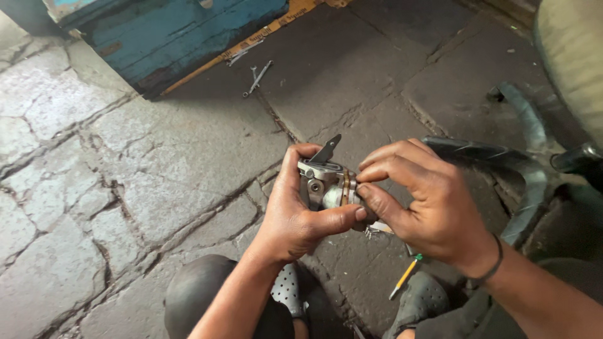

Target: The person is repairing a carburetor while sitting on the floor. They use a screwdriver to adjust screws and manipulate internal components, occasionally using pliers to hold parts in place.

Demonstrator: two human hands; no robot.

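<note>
A small grey metal part (323, 185) with a black lever on top and a brass-coloured ring is held in front of me over the stone floor. My left hand (295, 216) grips it from the left, thumb pressed under its body. My right hand (427, 201) closes on its right end, with fingertips on the brass ring. A thin band circles my right wrist.
A wrench (256, 78) lies on the stone paving near a blue wooden box (169, 34). A yellow-and-green screwdriver (406, 275) rests by my grey perforated shoes (422, 300). A black tyre (524, 169) and rubber tube lie to the right.
</note>
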